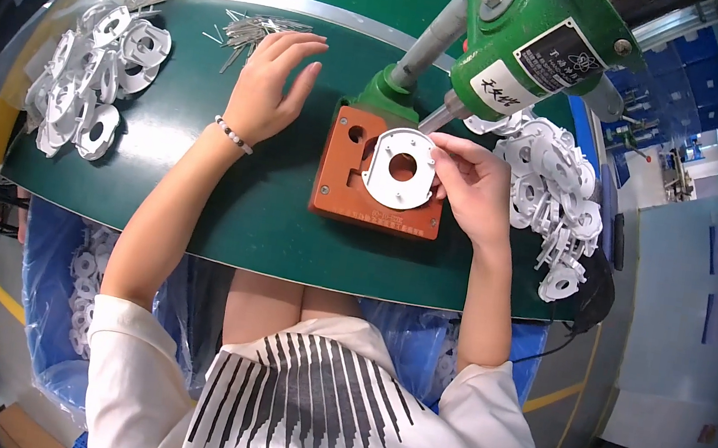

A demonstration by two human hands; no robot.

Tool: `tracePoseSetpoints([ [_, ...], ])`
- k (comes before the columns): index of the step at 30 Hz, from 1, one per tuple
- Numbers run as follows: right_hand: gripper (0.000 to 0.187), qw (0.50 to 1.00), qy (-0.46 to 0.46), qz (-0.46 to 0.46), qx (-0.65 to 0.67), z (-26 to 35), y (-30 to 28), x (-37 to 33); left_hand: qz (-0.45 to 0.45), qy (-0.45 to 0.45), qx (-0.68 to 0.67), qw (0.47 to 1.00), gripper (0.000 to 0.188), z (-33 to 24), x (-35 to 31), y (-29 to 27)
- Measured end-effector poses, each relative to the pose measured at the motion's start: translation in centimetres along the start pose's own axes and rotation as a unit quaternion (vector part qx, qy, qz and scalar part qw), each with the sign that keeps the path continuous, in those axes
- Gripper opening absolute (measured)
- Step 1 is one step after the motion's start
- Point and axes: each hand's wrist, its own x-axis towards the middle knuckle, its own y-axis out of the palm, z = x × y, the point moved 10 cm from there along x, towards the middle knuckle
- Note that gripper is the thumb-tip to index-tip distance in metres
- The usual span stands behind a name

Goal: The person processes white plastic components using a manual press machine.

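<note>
A white plastic plate with a round hole in its middle (382, 186) is over the orange-brown fixture block (336, 194) of a green hand press. My right hand (473, 185) pinches its right edge between thumb and fingers. Small posts stick up from the plate's face. My left hand (273, 86), a beaded bracelet at the wrist, hovers palm down beside a heap of thin metal pins (248, 33). Its fingers are stretched out and the thumb stands apart, with nothing visible in them. The fingertips partly cover the heap.
The green press (508, 53) rises behind the block, its ram slanting down close to the plate. Piles of white plastic parts lie at left (88, 80) and right (554, 186) on the green table (261, 211). Below the table edge are blue-lined bins (49, 301) with similar parts.
</note>
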Motion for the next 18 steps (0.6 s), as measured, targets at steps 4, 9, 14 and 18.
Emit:
tracePoseSetpoints([
  [4,0.017,0.955,-0.145,-0.108,-0.236,3.1,-0.5,-0.8,0.0,-0.001,-0.004,1.0,0.019,0.1,0.0,0.0],
  [9,0.025,0.928,-0.242,-0.055,-0.277,4.4,1.6,-2.8,-0.004,-0.004,-0.003,1.0,0.019,0.2,0.1,-0.3],
  [14,0.037,0.923,-0.242,0.002,-0.3,4.4,3.2,-4.0,-0.013,-0.015,0.002,1.0,0.019,0.7,0.2,-0.7],
  [18,0.045,0.892,-0.246,0.006,-0.38,4.9,3.8,-4.1,-0.007,-0.014,0.005,1.0,0.019,1.0,0.2,-0.4],
])
